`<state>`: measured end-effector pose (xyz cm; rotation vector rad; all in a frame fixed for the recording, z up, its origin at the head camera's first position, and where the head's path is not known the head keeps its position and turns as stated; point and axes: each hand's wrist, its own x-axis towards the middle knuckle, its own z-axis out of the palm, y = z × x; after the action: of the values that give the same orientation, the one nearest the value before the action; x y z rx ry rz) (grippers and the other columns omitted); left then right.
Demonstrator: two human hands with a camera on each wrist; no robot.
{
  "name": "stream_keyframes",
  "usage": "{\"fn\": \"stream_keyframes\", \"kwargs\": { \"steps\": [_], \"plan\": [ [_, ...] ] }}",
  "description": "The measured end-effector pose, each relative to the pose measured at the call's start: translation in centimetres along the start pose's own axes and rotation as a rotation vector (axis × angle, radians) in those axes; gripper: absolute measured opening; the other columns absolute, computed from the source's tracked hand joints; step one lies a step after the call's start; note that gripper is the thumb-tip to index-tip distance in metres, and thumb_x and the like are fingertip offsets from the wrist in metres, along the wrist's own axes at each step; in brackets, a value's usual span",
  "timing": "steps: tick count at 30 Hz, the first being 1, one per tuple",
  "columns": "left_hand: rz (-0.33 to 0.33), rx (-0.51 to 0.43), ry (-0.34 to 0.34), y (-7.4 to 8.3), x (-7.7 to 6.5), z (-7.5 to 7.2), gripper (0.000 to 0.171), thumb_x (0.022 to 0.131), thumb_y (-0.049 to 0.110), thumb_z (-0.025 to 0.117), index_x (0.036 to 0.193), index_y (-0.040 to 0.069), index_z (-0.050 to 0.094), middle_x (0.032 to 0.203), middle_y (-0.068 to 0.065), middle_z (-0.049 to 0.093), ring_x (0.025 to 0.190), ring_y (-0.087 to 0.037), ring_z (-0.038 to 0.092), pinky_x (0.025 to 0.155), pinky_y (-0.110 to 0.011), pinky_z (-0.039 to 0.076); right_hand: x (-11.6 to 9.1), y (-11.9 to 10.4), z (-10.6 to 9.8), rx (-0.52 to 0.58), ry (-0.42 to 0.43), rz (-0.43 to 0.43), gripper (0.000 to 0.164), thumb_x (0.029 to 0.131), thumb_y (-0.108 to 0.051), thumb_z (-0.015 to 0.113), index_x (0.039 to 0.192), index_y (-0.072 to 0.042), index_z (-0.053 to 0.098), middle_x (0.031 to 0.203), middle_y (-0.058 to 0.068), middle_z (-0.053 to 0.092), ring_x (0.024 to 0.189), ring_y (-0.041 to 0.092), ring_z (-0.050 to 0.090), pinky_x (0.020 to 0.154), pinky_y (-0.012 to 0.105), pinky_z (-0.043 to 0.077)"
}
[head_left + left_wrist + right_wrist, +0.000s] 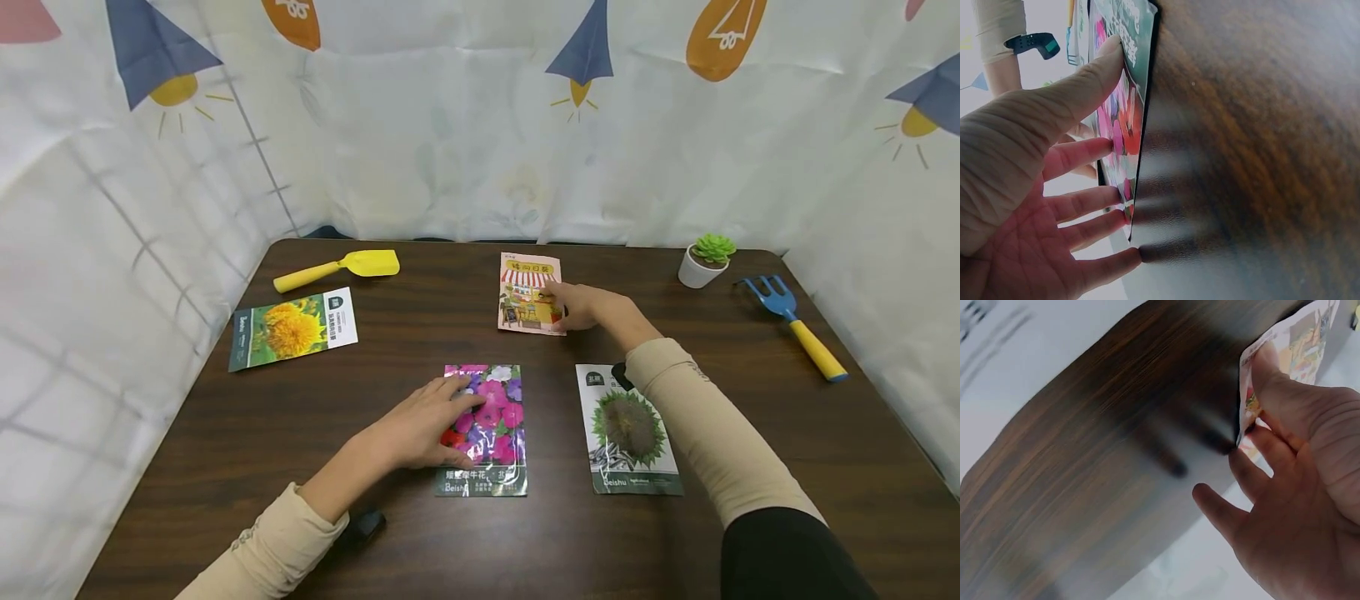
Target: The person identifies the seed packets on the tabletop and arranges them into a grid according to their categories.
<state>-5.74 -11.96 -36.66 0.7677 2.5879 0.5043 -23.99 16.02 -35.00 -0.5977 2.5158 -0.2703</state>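
Pink packet (525,292), far centre: right hand (588,307) at its right edge, fingers loosely extended. Left hand (427,423) spread over flower packet (498,417), nearer. Likely positioning packets; any lift calls for pinching.

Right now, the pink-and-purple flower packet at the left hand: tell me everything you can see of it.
The flower packet is a rectangular, glossy sachet, apparently plastic or foil, printed with pink, purple, white and red blooms. A dark green band at its near end carries white characters and "Beishu". It lies face up on the dark wood-grain table, left of the sunflower-head packet. The left hand touches its left part with thumb and fingertips. Whether it is sealed, I cannot tell.
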Motion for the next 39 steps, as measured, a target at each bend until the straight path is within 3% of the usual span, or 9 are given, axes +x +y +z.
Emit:
{"fn": "stream_keyframes", "kwargs": {
  "steps": [8,10,13,15,17,19,22,25,39],
  "plan": [
    [0.005,0.009,0.002,-0.1,-0.1,0.0,0.09,0.079,0.048,0.087,0.153,0.015,0.048,0.162,-0.018,0.034,0.151,-0.042,0.027,0.119,-0.063,0.028,-0.8,2.1,-0.2,0.026,-0.044,0.015,0.073,0.101,-0.018,0.064,0.161,-0.005,0.023,0.14,0.022,0.049,0.127,0.038,0.048,0.108,0.055,0.04],
    [0.009,0.006,0.004,0.0,-0.1,0.0,0.09,0.079,0.047,0.087,0.153,0.014,0.048,0.161,-0.019,0.034,0.151,-0.043,0.027,0.119,-0.063,0.028,-1.0,2.6,-0.3,0.041,-0.065,0.01,0.075,0.102,-0.022,0.063,0.162,-0.006,0.021,0.149,0.024,0.043,0.136,0.041,0.043,0.112,0.057,0.036],
    [0.007,0.006,0.0,0.0,-0.1,0.0,0.09,0.079,0.048,0.087,0.153,0.015,0.048,0.162,-0.019,0.034,0.151,-0.043,0.026,0.119,-0.063,0.028,-1.6,3.4,-0.4,0.077,-0.111,0.021,0.08,0.103,-0.028,0.062,0.164,-0.01,0.014,0.165,0.025,0.02,0.151,0.045,0.023,0.12,0.061,0.025],
    [0.005,0.009,-0.002,0.0,0.0,-0.1,0.09,0.079,0.048,0.087,0.153,0.015,0.048,0.162,-0.018,0.033,0.151,-0.043,0.026,0.119,-0.063,0.028,-2.0,3.9,-0.5,0.107,-0.138,0.03,0.082,0.103,-0.032,0.061,0.165,-0.012,0.011,0.169,0.024,0.006,0.154,0.047,0.011,0.121,0.064,0.018],
    [0.001,0.013,-0.002,0.0,0.0,-0.1,0.09,0.079,0.049,0.087,0.153,0.016,0.048,0.162,-0.018,0.033,0.152,-0.042,0.026,0.119,-0.062,0.028,-2.4,4.2,-0.5,0.122,-0.147,0.033,0.081,0.104,-0.037,0.059,0.165,-0.014,0.012,0.169,0.024,0.0,0.154,0.048,0.005,0.121,0.065,0.015],
    [-0.004,0.017,-0.003,0.0,0.0,-0.1,0.09,0.079,0.049,0.087,0.154,0.017,0.048,0.162,-0.017,0.033,0.152,-0.041,0.026,0.12,-0.062,0.028,-2.7,4.6,-0.5,0.14,-0.137,0.03,0.08,0.104,-0.041,0.058,0.165,-0.013,0.015,0.169,0.025,0.004,0.154,0.048,0.006,0.121,0.066,0.016],
    [-0.003,0.015,0.001,0.0,0.0,-0.1,0.09,0.078,0.049,0.087,0.153,0.017,0.048,0.162,-0.017,0.034,0.152,-0.042,0.026,0.12,-0.062,0.028,-3.0,5.1,-0.4,0.156,-0.095,0.008,0.078,0.103,-0.04,0.06,0.163,-0.008,0.02,0.159,0.028,0.026,0.151,0.047,0.02,0.119,0.065,0.023],
    [-0.003,0.01,-0.001,0.0,0.0,-0.1,0.09,0.078,0.049,0.087,0.153,0.017,0.048,0.162,-0.017,0.034,0.152,-0.042,0.026,0.12,-0.062,0.027,-3.3,5.6,-0.1,0.17,-0.058,0.011,0.08,0.102,-0.036,0.065,0.161,-0.006,0.021,0.146,0.027,0.039,0.146,0.045,0.03,0.116,0.062,0.029],
    [0.007,0.003,-0.002,0.1,-0.1,-0.2,0.088,0.08,0.047,0.086,0.152,0.015,0.048,0.162,-0.019,0.033,0.151,-0.043,0.026,0.119,-0.063,0.028,-4.2,7.3,0.6,0.175,0.058,0.081,0.081,0.097,-0.033,0.073,0.158,-0.004,0.03,0.159,0.033,0.029,0.146,0.052,0.029,0.114,0.065,0.032]
  ]
}}
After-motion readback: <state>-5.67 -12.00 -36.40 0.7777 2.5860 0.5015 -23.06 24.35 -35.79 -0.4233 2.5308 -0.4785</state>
